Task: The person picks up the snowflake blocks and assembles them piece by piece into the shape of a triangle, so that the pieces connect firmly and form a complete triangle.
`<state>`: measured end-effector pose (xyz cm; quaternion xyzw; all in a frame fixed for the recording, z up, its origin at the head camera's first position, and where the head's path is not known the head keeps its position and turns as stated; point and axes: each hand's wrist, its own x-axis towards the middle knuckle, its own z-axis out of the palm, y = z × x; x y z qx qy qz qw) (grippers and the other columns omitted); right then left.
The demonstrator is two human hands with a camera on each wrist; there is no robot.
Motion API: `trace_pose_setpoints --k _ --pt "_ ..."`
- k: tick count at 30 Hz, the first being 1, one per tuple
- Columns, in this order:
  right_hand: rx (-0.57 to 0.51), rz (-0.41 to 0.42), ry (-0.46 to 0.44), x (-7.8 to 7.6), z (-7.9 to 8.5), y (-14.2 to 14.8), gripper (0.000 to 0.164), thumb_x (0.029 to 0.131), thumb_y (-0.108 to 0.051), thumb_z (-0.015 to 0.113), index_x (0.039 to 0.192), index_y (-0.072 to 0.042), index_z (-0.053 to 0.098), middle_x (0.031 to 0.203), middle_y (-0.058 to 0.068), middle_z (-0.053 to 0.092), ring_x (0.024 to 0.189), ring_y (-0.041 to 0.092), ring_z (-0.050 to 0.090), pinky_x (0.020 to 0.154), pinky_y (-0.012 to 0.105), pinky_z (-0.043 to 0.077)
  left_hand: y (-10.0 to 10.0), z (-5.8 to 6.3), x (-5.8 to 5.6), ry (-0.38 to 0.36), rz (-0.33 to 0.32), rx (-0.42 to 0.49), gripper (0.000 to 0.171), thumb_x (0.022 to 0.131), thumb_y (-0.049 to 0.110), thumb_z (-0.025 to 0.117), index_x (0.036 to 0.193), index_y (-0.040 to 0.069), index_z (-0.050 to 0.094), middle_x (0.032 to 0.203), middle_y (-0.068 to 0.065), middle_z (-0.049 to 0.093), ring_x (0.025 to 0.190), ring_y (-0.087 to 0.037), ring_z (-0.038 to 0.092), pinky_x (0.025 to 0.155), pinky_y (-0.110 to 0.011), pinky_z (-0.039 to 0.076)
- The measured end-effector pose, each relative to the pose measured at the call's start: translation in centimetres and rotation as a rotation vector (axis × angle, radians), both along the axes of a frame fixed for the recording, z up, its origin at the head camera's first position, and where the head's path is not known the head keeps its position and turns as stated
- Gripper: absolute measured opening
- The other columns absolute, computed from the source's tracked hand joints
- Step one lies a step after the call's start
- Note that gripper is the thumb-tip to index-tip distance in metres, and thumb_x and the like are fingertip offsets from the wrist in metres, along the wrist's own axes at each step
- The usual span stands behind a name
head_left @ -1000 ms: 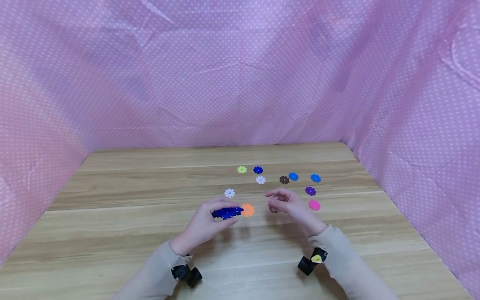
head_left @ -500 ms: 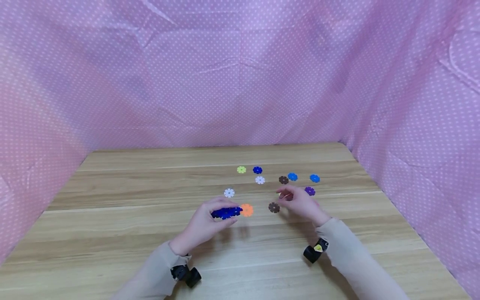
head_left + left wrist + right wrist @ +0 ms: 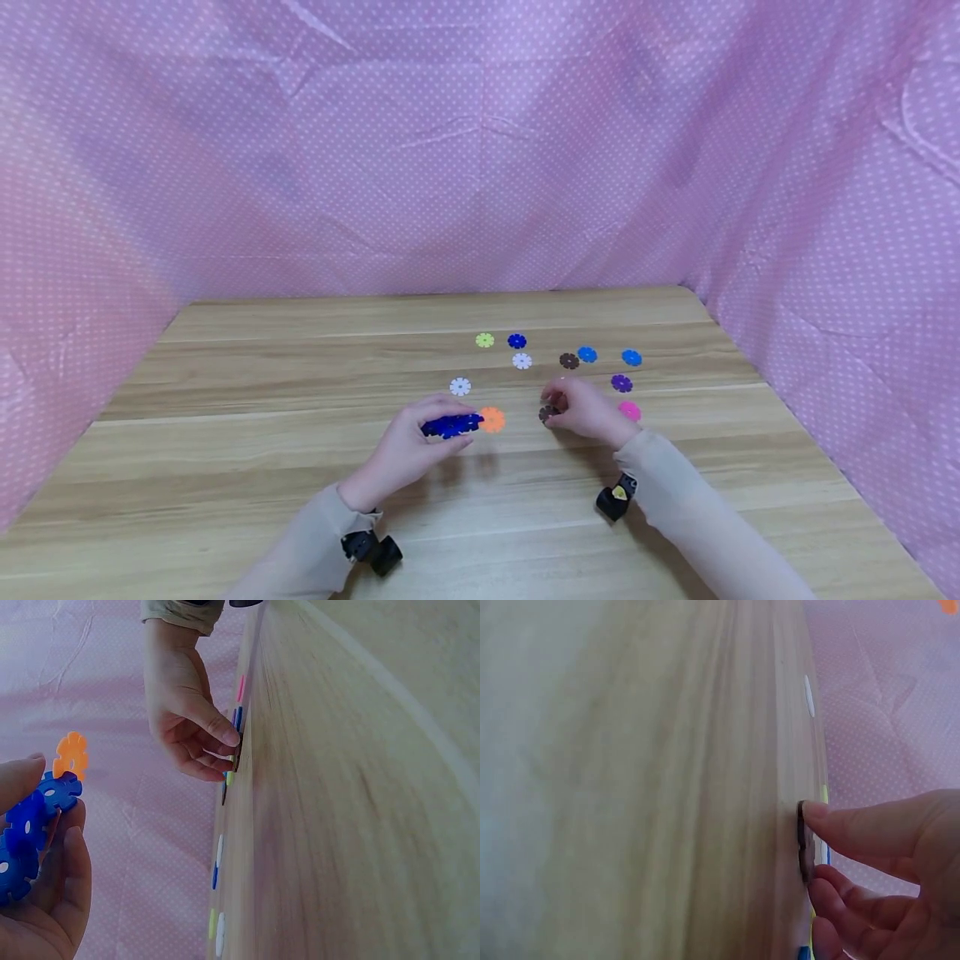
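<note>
My left hand point(image 3: 405, 442) holds a cluster of blue notched snowflake discs point(image 3: 26, 821) between thumb and fingers, raised over the table. An orange snowflake disc point(image 3: 71, 755) is joined to the cluster's end and sticks out past the fingertips. To the right, my right hand point(image 3: 588, 408) reaches down to the tabletop and pinches a brown snowflake disc point(image 3: 804, 840) by its edges, thumb on one side and fingers on the other. In the head view the fingers partly cover this brown disc point(image 3: 547, 414). A pink disc point(image 3: 630, 411) lies beside the right hand, partly hidden by it.
Loose discs lie flat on the wooden table point(image 3: 225, 467): white point(image 3: 460, 387), another white point(image 3: 522, 361), yellow-green point(image 3: 485, 340), dark blue point(image 3: 517, 341), brown point(image 3: 569, 361), light blue point(image 3: 587, 354) and purple point(image 3: 622, 383). A pink dotted curtain point(image 3: 480, 167) surrounds the table.
My right hand shifted right, off the brown disc, half a second ago; now it is back to the left and its fingers grip that disc. My left hand keeps its hold, nearly still.
</note>
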<state>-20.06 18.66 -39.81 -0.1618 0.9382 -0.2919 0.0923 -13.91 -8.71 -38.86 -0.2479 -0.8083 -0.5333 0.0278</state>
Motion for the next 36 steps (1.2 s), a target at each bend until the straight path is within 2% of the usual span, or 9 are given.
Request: trace_pose_setpoints --k 11,19,25,30,36 --pt "0.006 -0.001 -0.036 0.1 0.1 -0.2 0.023 0.077 -0.001 0.074 0.096 -0.009 0.066 0.085 0.0 0.062 0.079 0.015 0.054 0.076 0.033 0.05 0.1 0.2 0.0 0.016 0.016 -0.023 0.03 0.079 0.01 0.076 0.109 0.009 0.07 0.11 -0.001 0.067 0.104 -0.019 0.061 0.085 -0.025 0.05" --pt "-0.008 0.029 -0.035 0.4 -0.1 -0.1 0.014 0.079 -0.005 0.074 0.088 -0.014 0.068 0.084 -0.005 0.064 0.078 0.011 0.055 0.075 0.029 0.048 0.0 0.2 0.0 -0.023 0.011 -0.002 0.032 0.08 0.012 0.075 0.111 0.008 0.07 0.114 -0.004 0.066 0.104 -0.022 0.061 0.083 -0.024 0.051" --pt "-0.097 -0.017 -0.063 0.7 0.3 -0.3 0.013 0.08 -0.012 0.075 0.092 -0.012 0.07 0.086 -0.004 0.066 0.081 0.011 0.058 0.078 0.03 0.051 -0.1 0.1 -0.1 -0.056 -0.002 0.017 0.033 0.08 0.015 0.075 0.112 0.008 0.069 0.115 -0.005 0.066 0.105 -0.023 0.061 0.085 -0.023 0.051" --pt "-0.174 -0.045 -0.047 1.7 0.9 -0.9 0.01 0.081 -0.014 0.074 0.09 -0.013 0.071 0.085 -0.002 0.067 0.076 0.012 0.057 0.072 0.028 0.05 0.0 0.1 -0.1 -0.062 -0.002 0.002 0.033 0.081 0.018 0.075 0.113 0.01 0.069 0.115 -0.005 0.066 0.107 -0.024 0.061 0.086 -0.025 0.051" --pt "-0.372 -0.014 -0.086 2.8 1.1 -1.6 0.008 0.086 -0.005 0.067 0.092 -0.002 0.07 0.088 0.01 0.07 0.075 0.015 0.065 0.068 0.024 0.056 0.1 0.2 -0.2 -0.066 -0.005 -0.008 0.032 0.082 0.018 0.073 0.113 0.012 0.069 0.117 -0.004 0.065 0.11 -0.024 0.059 0.089 -0.028 0.05"
